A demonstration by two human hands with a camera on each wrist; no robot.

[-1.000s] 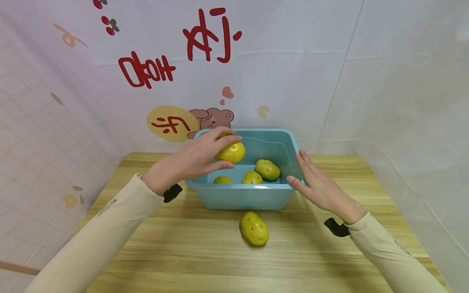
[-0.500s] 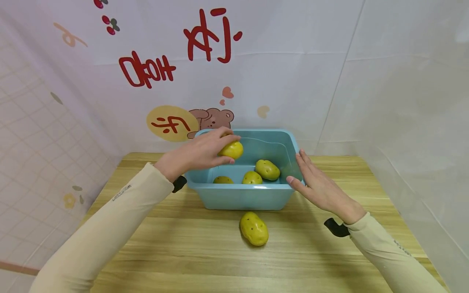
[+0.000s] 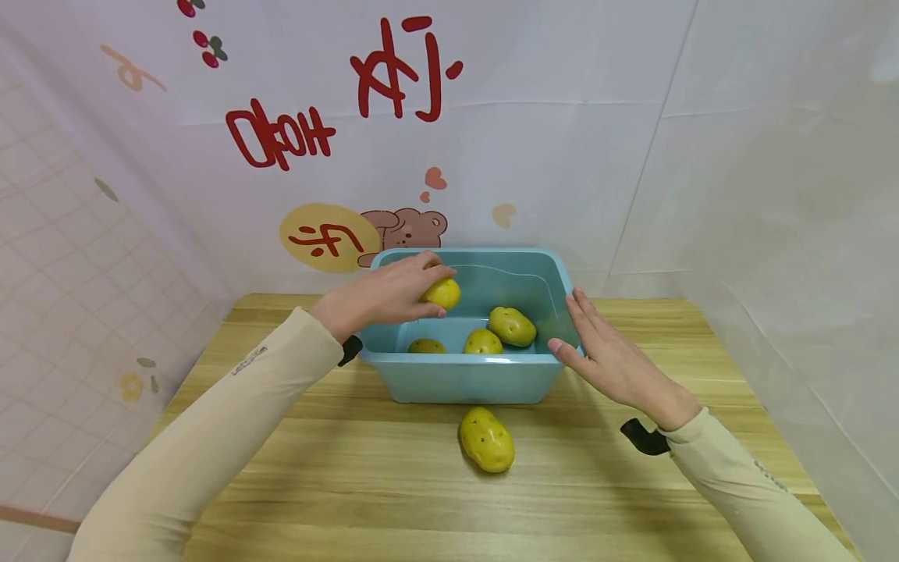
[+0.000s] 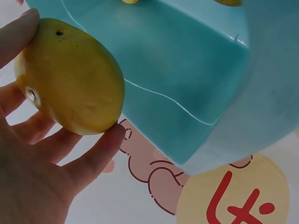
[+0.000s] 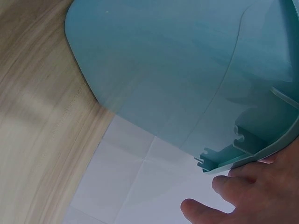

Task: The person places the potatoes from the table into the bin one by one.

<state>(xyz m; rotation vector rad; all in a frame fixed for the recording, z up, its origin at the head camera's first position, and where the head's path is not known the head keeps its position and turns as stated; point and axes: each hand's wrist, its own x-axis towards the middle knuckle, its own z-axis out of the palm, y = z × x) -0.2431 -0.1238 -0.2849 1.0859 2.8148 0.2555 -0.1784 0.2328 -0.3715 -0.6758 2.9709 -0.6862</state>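
Note:
My left hand grips a yellow potato above the left part of a light blue plastic bin. In the left wrist view the thumb and fingers hold this potato from its sides, and dark eyes dot its skin. My right hand rests at the bin's right rim with its fingers fairly straight. Seen from the right wrist, that hand lies against the outside of the rim. Inside the bin are a potato at the right, another potato at the middle and a partly hidden potato.
One more potato lies on the wooden table in front of the bin. Close behind the bin stands a white wall covering with red characters and a bear print. More white covering borders the table's right side.
My left wrist and forearm have shifted up and to the right, while the potato stays over the bin, showing less of itself under the fingers. The right hand keeps its place.

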